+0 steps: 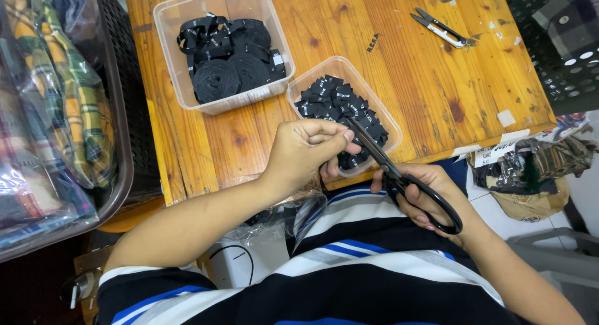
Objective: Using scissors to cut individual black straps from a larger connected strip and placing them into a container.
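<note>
Cutting step, by look: right hand (430, 197) closed through loops of black-handled steel scissors (399, 178), blades over small clear plastic tub of cut black woven labels (349, 103) at desk's near edge. Left hand (306, 150) pinched shut, contents hidden. Next: likely careful blade alignment.

My left hand (306, 151) is curled into a fist, so whatever my fingers pinch stays hidden behind my knuckles. The blades of the black scissors (409, 181) vanish behind that fist at the near edge of the table (399, 63); I cannot tell whether they are apart or closed. My right hand (437, 197) covers part of the handle loops. The near wall of the small clear tub (380, 106) is masked by my hands. The basket (125, 113) at the table's left edge is cut off by the frame, its bagged cloth blurred.
</note>
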